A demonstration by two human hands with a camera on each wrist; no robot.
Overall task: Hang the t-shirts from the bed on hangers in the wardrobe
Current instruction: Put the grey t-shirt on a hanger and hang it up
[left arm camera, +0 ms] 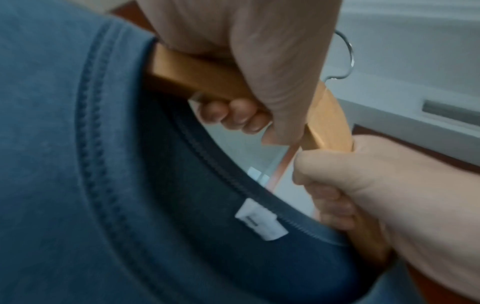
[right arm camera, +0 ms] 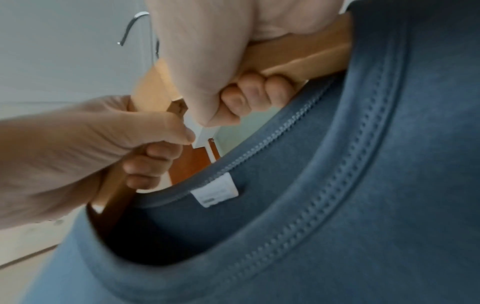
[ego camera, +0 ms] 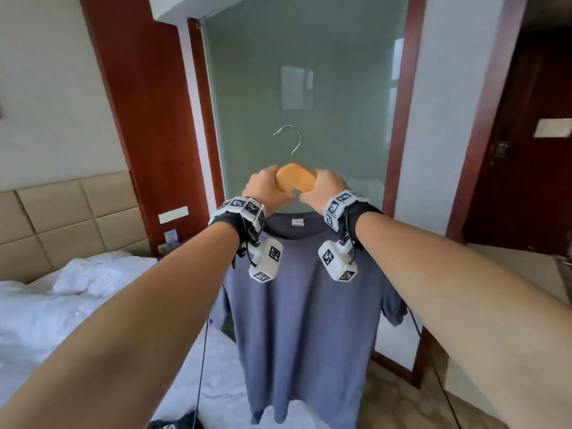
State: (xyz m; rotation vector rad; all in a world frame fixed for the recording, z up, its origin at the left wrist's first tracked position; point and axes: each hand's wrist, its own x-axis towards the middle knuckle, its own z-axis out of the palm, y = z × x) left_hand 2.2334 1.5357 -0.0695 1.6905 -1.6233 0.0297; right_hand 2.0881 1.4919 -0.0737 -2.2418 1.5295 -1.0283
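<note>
Both the left hand and right hand have their fingers wrapped round the wooden hanger carrying the blue t-shirt beside the bed, so loosening either grip might tilt it and slide a shoulder off.

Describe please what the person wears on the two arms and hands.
Both forearms are bare, no sleeves, no gloves. Each wrist carries a black strap with a band of white blocks printed with black square markers. A white marker-covered camera box hangs under each wrist. Thin black cables hang down.
</note>
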